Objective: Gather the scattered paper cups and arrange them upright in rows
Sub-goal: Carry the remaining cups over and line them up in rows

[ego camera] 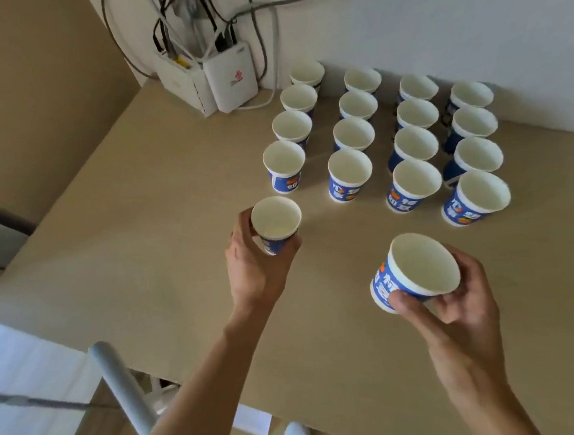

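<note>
right hand (457,310) grips a tilted cup (416,269), left hand (257,271) another cup (275,220).

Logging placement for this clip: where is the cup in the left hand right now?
In the head view, the left hand grips that cup mouth up, left of centre, just in front of the leftmost column's nearest cup.

Beige table (145,262), sixteen upright paper cups (354,133) in four rows, two white router boxes (230,84) at far corner
</note>
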Action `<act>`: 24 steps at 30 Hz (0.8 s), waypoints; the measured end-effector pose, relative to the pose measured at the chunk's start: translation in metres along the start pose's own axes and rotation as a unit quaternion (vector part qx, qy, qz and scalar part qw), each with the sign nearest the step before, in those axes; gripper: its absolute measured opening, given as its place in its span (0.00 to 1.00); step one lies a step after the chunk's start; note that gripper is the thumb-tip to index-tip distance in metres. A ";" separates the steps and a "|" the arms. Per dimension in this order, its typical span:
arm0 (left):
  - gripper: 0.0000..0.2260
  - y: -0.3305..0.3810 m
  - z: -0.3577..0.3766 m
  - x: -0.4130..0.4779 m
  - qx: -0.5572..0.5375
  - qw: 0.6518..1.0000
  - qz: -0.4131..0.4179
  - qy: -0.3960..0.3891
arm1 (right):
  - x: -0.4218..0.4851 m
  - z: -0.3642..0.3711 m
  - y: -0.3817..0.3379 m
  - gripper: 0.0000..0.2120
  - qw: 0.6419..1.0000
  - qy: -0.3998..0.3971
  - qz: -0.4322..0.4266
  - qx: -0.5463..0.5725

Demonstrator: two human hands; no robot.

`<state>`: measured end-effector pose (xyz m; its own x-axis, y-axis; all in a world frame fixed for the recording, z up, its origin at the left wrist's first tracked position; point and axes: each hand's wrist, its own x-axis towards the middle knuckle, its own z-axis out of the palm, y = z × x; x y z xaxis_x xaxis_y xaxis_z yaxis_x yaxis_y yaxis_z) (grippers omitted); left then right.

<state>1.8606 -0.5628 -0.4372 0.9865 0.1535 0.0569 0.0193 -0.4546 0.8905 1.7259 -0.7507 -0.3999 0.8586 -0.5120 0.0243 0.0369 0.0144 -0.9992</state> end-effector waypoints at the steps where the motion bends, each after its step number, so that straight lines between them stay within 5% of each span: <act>1: 0.26 -0.003 0.005 0.005 -0.004 1.000 0.007 0.001 | 0.004 0.003 0.005 0.31 1.000 0.000 -0.002 0.001; 24: 0.26 -0.022 0.023 0.050 0.015 0.998 0.061 0.015 | 0.037 0.035 0.050 0.36 0.999 -0.034 -0.019 0.006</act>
<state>1.9131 -0.5657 -0.4645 0.9765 0.1215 0.1778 -0.0950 -0.4975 0.8622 1.7771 -0.7390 -0.4479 0.8896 -0.4520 0.0656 0.0768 0.0064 -0.9970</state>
